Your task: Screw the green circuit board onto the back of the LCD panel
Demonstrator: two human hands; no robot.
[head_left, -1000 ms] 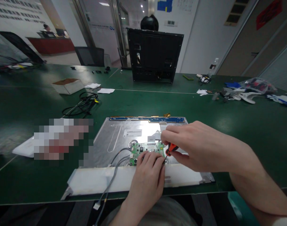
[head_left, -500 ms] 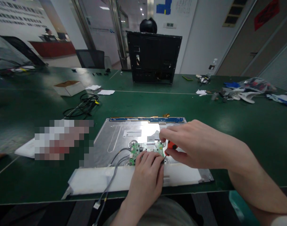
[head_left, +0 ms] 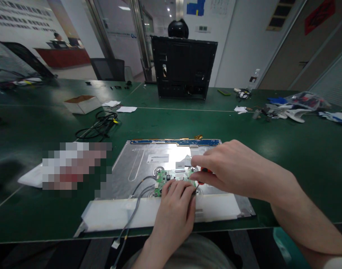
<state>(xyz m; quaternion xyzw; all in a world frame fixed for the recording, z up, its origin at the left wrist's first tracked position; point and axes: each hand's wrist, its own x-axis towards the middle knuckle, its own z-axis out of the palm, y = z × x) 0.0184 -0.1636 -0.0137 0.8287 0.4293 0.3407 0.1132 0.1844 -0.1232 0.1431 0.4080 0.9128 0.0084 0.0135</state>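
A green circuit board (head_left: 167, 175) lies on the metal back of a display panel (head_left: 126, 164), which rests flat on the table. My left hand (head_left: 176, 203) presses on the board's front part, fingers bent and close together, thumb and forefinger by the screwdriver's tip. My right hand (head_left: 229, 170) is closed around a red and black screwdriver (head_left: 200, 182), its handle mostly hidden by the fingers. The shaft slants down to the board's right front corner; the screw itself is hidden. Grey cables (head_left: 137, 203) run from the board's left side over the front edge.
A white strip (head_left: 117, 215) covers the panel's front part. Behind stands a black monitor casing (head_left: 184, 67). Coiled black cable (head_left: 99, 125), an open box (head_left: 82, 104) and a pixelated patch are to the left. Bags and loose parts (head_left: 285, 110) lie at the far right.
My right hand has turned a little on the screwdriver: the thumb has shifted up and left, covering more of the handle. My left hand stays in place.
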